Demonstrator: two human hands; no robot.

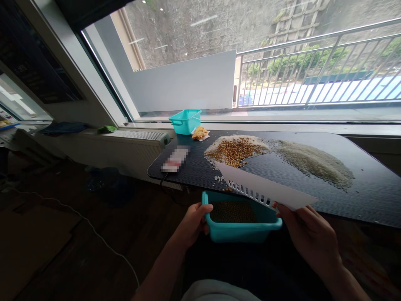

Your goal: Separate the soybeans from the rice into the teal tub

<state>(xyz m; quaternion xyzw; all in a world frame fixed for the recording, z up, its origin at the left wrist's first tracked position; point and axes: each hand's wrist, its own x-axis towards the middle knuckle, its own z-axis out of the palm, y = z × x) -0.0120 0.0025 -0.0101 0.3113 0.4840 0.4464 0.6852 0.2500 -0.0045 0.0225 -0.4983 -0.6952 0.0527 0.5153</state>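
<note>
My left hand (193,222) grips the left rim of a teal plastic bin (242,231) held below the front edge of the black table (369,188). Brownish beans lie inside the bin. My right hand (308,234) holds a white slotted basket (263,190), tilted over the bin at the table edge. On the table behind it sits a pile of yellow-brown beans mixed with white rice (235,150). A separate heap of white rice (315,162) lies to the right.
A second teal bin (185,121) stands at the table's back left, by some yellowish snack pieces on paper (200,133). A blurred flat packet (175,159) lies on the left of the table. A white radiator (119,146) runs under the window. A cable (94,234) crosses the dark floor.
</note>
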